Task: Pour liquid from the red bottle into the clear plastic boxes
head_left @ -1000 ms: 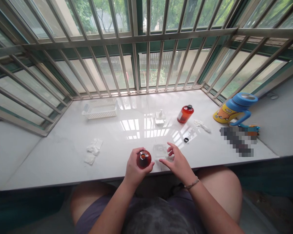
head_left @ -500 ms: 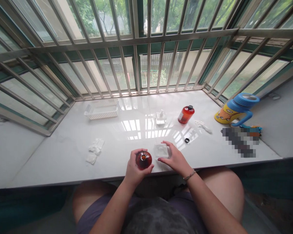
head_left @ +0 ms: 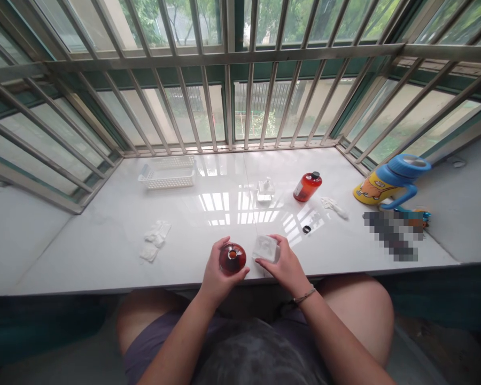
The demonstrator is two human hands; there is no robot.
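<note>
My left hand (head_left: 217,272) is wrapped round an uncapped amber bottle (head_left: 233,259) with dark liquid in it, near the sill's front edge. Just right of it, my right hand (head_left: 281,262) grips a small clear square container (head_left: 264,248) between thumb and fingers. The container looks slightly tilted; whether it is glass or plastic I cannot tell. Beyond my right hand lies a black ring-like cap (head_left: 307,229).
A red-orange bottle with a black cap (head_left: 307,186) stands behind, beside a small clear lidded jar (head_left: 265,190). Crumpled tissues (head_left: 156,239) lie left, another tissue (head_left: 334,207) right. A white basket (head_left: 168,174) sits at the back; a blue-yellow flask (head_left: 390,181) stands right.
My right hand has closed on the clear container and tipped it a little. The amber bottle stays in my left hand, and the view has shifted slightly.
</note>
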